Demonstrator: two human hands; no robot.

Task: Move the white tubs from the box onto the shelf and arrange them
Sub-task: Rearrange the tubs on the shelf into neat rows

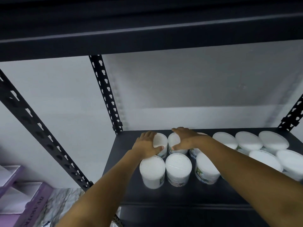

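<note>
Black metal shelf [164,190], seen from above and in front. White tubs stand on it in two rows, all upright with lids on.

Back row, from the left: back-left tub [161,141], second back tub [175,141], a third mostly hidden under the right wrist, then three more to the right [225,140], [248,140], [273,139].

Front row: front-left tub [152,167], front-middle tub [178,167] just beside it, a third front tub [207,169] tilted slightly to the right, then two more at the right edge [265,158], [291,158].

Left hand [147,144] lies on the back-left tub, fingers curled over its left side and far edge, thumb pressed against the near side: a loose wrap around the tub. Right hand [186,138] lies over the second back tub, fingers stretched to its far edge, thumb [176,147] down on the near side: it spans the lid.

Both forearms reach in from below, bare.

Behind the shelf, a pale wall [180,87]. Slotted black uprights [105,92] stand at the corners. A purple box [24,202] sits at lower left, off the shelf; its contents are too blurred to tell.
</note>
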